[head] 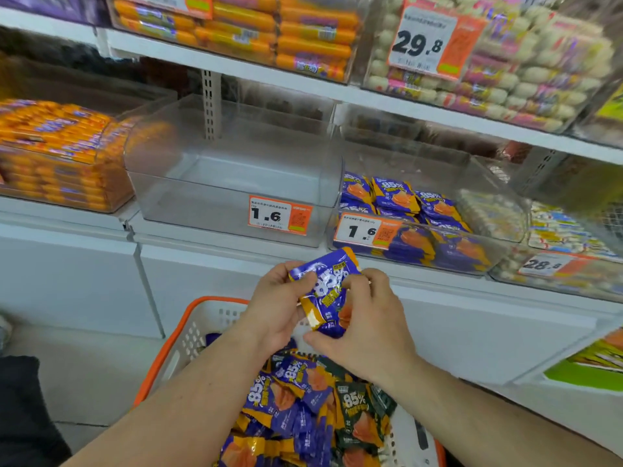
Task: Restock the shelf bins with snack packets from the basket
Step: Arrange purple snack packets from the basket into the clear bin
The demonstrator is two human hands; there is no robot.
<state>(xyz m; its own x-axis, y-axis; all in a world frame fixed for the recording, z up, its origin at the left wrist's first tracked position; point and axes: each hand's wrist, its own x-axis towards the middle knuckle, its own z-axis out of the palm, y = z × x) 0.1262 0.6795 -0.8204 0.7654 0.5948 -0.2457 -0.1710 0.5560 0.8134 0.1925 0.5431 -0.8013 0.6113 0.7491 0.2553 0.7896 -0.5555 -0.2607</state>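
Both hands hold a small stack of purple and orange snack packets [326, 291] above the basket. My left hand [276, 305] grips the stack's left side, thumb on its front. My right hand [364, 318] pinches its right side and lower edge. Below them a white basket with an orange rim [175, 335] holds several purple packets [290, 399] and a few dark green ones [357, 409]. On the shelf ahead stands an empty clear bin [236, 183] with a 1.6 price tag. To its right a clear bin [478, 210] holds several of the same purple packets [397, 200].
A bin of orange sausage packs [57, 153] stands at the left. Bins of pale wrapped snacks [499, 72] fill the upper right shelf, more orange packs [269, 28] the upper middle. A white cabinet front [472, 335] runs below the shelf. Dark fabric [23, 409] lies at lower left.
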